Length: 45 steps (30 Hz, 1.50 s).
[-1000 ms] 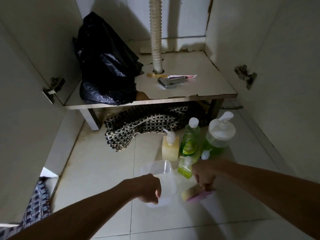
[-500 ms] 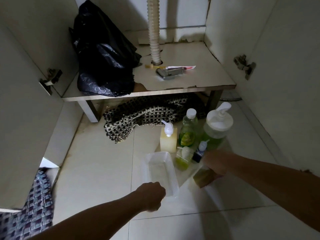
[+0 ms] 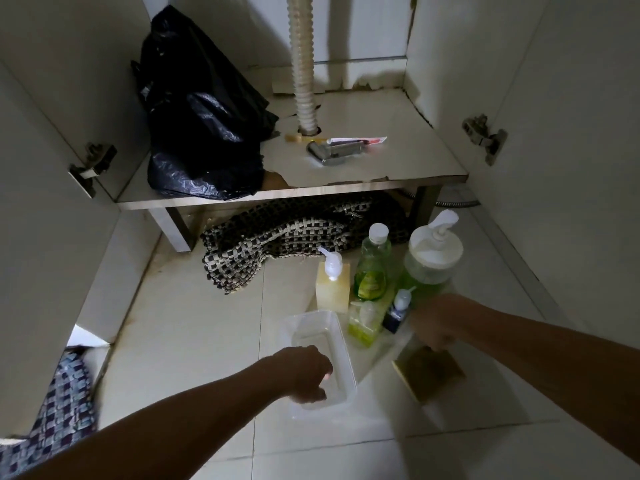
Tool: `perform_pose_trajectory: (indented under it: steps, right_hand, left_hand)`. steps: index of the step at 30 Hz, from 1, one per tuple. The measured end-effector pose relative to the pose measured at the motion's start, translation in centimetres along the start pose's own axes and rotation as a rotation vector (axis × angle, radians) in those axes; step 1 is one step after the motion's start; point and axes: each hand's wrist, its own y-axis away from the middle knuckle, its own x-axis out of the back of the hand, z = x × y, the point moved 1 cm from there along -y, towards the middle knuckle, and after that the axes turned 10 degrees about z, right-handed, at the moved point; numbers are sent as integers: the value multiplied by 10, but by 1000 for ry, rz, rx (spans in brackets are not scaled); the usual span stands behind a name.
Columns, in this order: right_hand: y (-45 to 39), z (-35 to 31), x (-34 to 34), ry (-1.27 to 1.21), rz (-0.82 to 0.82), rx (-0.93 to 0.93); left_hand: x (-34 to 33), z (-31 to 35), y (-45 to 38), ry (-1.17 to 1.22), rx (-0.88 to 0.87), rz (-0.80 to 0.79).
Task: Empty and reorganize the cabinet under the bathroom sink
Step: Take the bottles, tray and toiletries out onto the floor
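Note:
A clear plastic container (image 3: 323,344) rests on the floor tiles in front of the open cabinet; my left hand (image 3: 304,372) grips its near rim. My right hand (image 3: 434,323) pinches the top edge of a yellow-green sponge (image 3: 429,375), which is tilted just above the floor to the container's right. Behind them stand a yellow pump bottle (image 3: 332,284), a green dish-soap bottle (image 3: 372,268), a large green pump jar (image 3: 431,265), a small green bottle (image 3: 363,322) and a small dark bottle (image 3: 398,311). On the cabinet shelf (image 3: 398,140) lie a black bag (image 3: 201,126), a metal fitting (image 3: 332,152) and a tube (image 3: 360,140).
A white corrugated drain pipe (image 3: 304,64) passes through the shelf. A black-and-white woven mat (image 3: 277,237) is bunched under the shelf. Both cabinet doors stand open with hinges (image 3: 483,136) exposed. Checked fabric (image 3: 55,420) lies at lower left.
My left hand lowered the clear container from tilted upright to flat on the floor. My right hand carried the sponge down and right, and it now shows its green-brown side.

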Motion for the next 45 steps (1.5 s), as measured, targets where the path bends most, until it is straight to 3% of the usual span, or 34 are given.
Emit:
perform_pose_trajectory:
  steps: [2,6,10,13,16,20,24,27,30,38,45]
  right_hand:
    - [4,-10,32,-145,-44,12]
    - [13,-33,118,-191,-22,262]
    - [-4,-12,186,-380,366,291]
    - [-45,18,216,-450,655,162]
    - [-104,41,236,-375,794,31]
    - [-170,53,258,-227,819,-30]
    - [-221,49,263,-197,663,6]
    - [-242,49,264,-287,631,-21]
    - [-247,50,273,-335,669,-57]
    - [-245,34,278,-372,707,-100]
    - [-207,26,266,-180,872,-136]
  left_hand:
    - [33,-17,-6,83,-18,100]
    - [114,-65,-21,247,48,449]
    - [172,-101,-33,414,184,819]
    - [195,-120,-63,459,245,958]
    - [217,-132,-100,398,283,971]
    - [256,-149,-151,356,378,974]
    - [272,-151,-190,297,334,838]
    - [261,-142,-199,237,326,844]
    - [256,-143,-197,140,339,890]
    - [267,-127,-194,83,384,742]
    - [265,-126,-188,-74,354,649]
